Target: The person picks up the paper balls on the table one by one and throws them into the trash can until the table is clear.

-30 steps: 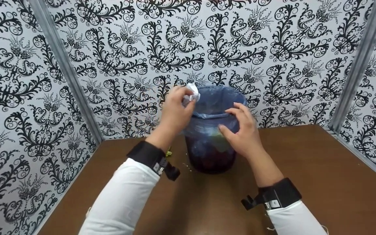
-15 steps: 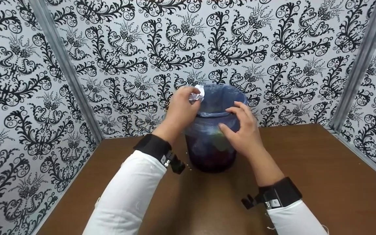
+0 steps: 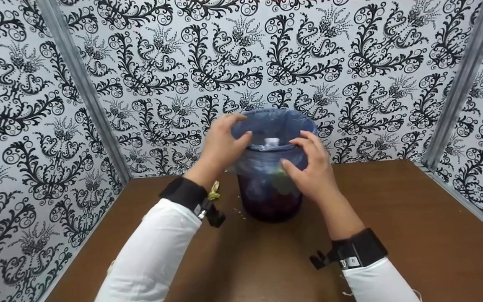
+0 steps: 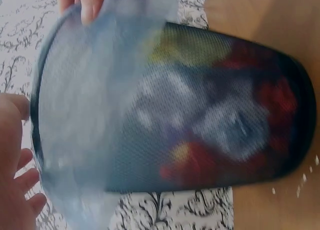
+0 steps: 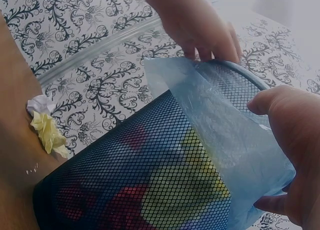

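Note:
A dark mesh wastebasket stands upright, lined with a blue translucent plastic bag folded over its rim. Through the mesh show red, yellow-green and whitish crumpled pieces. My right hand grips the rim on the right side, fingertips over the edge and thumb outside. At the left of the opening, my left hand holds nothing; its thumb and fingers are apart, close to the rim. A white crumpled paper ball, blurred, is inside the mouth, just behind the front rim.
Beside the wastebasket on the left lies a yellow crumpled paper, with a white crumpled paper next to it. Small white bits are scattered on the brown table. Patterned walls enclose the back and sides.
My left hand carried the white crumpled paper rightward over the opening, let it go into the wastebasket and drew back left. My right hand stays at the rim.

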Demonstrator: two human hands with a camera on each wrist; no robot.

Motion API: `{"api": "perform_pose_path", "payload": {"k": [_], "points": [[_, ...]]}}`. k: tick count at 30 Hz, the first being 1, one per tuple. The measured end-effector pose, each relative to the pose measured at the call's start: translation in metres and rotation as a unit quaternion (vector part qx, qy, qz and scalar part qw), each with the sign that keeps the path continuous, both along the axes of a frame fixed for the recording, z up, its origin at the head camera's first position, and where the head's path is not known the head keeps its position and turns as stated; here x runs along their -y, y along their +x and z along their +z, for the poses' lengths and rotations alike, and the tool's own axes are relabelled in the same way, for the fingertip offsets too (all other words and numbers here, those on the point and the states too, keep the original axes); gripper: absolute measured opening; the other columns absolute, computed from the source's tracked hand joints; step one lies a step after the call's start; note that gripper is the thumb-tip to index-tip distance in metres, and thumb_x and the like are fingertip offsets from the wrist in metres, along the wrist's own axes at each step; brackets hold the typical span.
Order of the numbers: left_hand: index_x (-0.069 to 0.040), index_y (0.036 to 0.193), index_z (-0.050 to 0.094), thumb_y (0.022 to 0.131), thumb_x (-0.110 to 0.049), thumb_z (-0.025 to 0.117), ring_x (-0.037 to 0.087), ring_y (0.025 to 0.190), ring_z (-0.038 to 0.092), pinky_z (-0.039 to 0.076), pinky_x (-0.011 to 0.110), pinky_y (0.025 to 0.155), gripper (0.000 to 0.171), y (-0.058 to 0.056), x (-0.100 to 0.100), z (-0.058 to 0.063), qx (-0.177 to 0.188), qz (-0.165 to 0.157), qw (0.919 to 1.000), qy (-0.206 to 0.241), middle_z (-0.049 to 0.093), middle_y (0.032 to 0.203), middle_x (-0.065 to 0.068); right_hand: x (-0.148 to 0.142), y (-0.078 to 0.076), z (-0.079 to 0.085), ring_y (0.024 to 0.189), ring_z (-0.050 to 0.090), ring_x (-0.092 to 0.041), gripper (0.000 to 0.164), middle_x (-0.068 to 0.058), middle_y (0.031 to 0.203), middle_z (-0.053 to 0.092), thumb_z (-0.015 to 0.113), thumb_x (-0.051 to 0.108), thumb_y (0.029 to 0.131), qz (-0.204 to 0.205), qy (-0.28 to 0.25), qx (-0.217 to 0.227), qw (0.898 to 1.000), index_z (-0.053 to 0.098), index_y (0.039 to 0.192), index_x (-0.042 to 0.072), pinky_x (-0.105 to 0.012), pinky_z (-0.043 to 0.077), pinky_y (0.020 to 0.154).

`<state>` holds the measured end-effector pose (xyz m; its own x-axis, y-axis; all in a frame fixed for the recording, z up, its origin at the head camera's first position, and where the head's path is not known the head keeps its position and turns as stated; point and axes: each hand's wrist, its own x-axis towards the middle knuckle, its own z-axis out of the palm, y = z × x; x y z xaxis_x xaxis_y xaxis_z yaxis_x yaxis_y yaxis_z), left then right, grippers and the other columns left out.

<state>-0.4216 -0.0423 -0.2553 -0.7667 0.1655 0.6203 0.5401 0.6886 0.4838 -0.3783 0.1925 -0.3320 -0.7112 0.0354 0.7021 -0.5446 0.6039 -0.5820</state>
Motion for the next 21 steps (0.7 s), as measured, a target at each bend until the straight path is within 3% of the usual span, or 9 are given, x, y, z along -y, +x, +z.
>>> {"api": "perform_pose_path", "payload": {"k": [6, 12, 21], "points": [[-0.02, 0.138, 0.061, 0.094, -0.043, 0.07, 0.025, 0.13, 0.055, 0.047, 0.048, 0.111, 0.051, -0.007, 0.046, -0.021, 0.004, 0.033, 0.9994, 0.01, 0.058, 0.141, 0.004, 0.0, -0.002, -0.001, 0.145, 0.043, -0.033, 0.05, -0.006, 0.155, 0.047, 0.081, 0.03, 0.083, 0.005, 0.0, -0.016, 1.0, 0.064, 0.129, 0.016, -0.058, 0.029, 0.119], [-0.017, 0.139, 0.059, 0.091, -0.041, 0.07, 0.032, 0.136, 0.049, 0.039, 0.06, 0.113, 0.055, -0.021, 0.098, -0.054, 0.003, 0.082, 0.9966, -0.014, 0.055, 0.145, 0.009, 0.0, -0.001, -0.001, 0.146, 0.041, -0.034, 0.051, -0.005, 0.157, 0.043, 0.081, 0.031, 0.084, 0.004, 0.004, 0.0, 1.0, 0.063, 0.131, 0.017, -0.062, 0.028, 0.12], [-0.017, 0.145, 0.054, 0.086, -0.039, 0.071, 0.041, 0.136, 0.046, 0.036, 0.069, 0.112, 0.065, -0.03, 0.14, -0.118, 0.113, 0.12, 0.9834, -0.076, 0.049, 0.15, 0.014, 0.0, -0.002, -0.002, 0.148, 0.038, -0.034, 0.051, -0.003, 0.159, 0.041, 0.08, 0.034, 0.085, -0.006, 0.009, 0.012, 1.0, 0.062, 0.131, 0.019, -0.066, 0.028, 0.119]]}}
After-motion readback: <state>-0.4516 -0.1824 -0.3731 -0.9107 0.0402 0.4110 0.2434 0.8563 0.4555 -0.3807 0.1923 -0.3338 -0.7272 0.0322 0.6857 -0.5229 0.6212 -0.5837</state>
